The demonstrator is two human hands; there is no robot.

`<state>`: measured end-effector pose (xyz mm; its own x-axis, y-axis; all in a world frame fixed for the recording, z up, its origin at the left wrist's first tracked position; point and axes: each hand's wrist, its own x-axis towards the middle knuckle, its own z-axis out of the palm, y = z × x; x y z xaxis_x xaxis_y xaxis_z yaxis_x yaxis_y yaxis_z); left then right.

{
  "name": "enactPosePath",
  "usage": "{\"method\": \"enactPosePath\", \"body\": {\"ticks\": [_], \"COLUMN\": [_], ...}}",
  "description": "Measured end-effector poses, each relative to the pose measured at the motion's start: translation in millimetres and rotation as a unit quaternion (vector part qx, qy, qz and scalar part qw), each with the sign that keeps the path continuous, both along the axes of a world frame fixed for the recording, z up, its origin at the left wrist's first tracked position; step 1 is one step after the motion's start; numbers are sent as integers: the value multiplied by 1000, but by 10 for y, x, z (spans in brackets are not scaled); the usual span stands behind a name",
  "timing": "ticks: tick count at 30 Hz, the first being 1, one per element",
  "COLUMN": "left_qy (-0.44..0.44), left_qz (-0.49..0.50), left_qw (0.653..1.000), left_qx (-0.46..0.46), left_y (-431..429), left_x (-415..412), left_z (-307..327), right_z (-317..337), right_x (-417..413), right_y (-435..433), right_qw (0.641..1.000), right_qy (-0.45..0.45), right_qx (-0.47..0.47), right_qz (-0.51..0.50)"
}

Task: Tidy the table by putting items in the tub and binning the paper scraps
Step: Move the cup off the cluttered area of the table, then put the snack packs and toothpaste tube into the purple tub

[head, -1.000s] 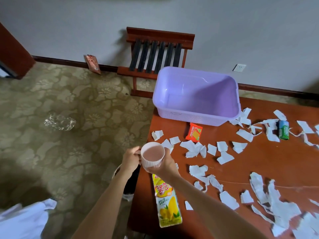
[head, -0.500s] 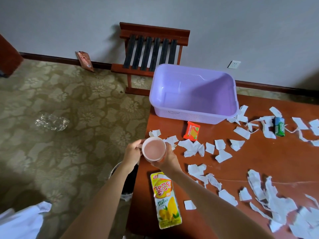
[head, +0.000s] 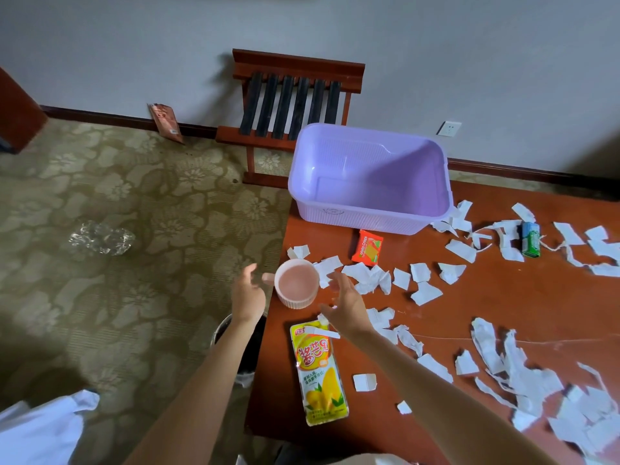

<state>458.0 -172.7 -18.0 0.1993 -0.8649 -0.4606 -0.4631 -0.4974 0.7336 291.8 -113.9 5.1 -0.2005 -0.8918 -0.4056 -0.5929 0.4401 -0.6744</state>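
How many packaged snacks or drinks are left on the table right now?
3: the yellow mango pouch near the front edge, the orange crisps packet just before the purple tub, the green pack far right among scraps. Paper could hide more.

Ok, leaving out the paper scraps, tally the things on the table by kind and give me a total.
Purple tub: 1
Pink cup: 1
Yellow mango drink pouch: 1
Orange potato crisps packet: 1
Small green pack: 1
Total: 5

Both hands [head: 248,297] now off the pink cup [head: 297,287].
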Motion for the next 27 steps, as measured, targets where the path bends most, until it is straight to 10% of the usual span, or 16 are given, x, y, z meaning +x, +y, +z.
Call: {"method": "enactPosePath", "body": {"ticks": [10,22,27], "left_qy": [112,-128,-80], "left_qz": [13,-204,-221], "left_qw": [959,970,972], "left_qx": [259,38,-11], "left_y": [1048,1050,723], "left_x": [-319,-843,-1063], "left_z": [57,334,533], "right_z": [-184,-33,193], "right_x": [-37,-422,-801], "right_y": [730,581,580], "right_qw": [989,977,938], "right_qy": [36,-142,-309], "right_qx": [63,161,145], "right_qz": [129,-10,-64]}}
